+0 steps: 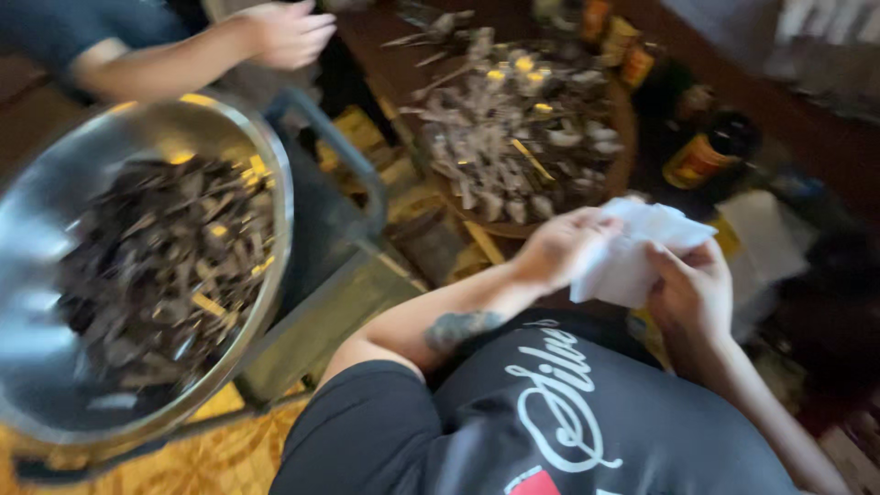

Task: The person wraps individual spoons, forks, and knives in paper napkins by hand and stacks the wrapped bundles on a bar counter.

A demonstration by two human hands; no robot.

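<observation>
I see both hands pinching a white cloth (642, 247) in the air over the bench's near edge: left hand (561, 246) on its top, right hand (692, 289) beneath. Cutlery fills the steel bowl (55, 229) and round tray (623, 137) beside them.

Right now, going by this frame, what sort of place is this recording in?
Probably a restaurant or catering back area, though the picture is blurred. A large steel bowl and a round tray both hold heaps of cutlery, and bottles stand behind. The left hand and right hand hold a white cloth.
</observation>
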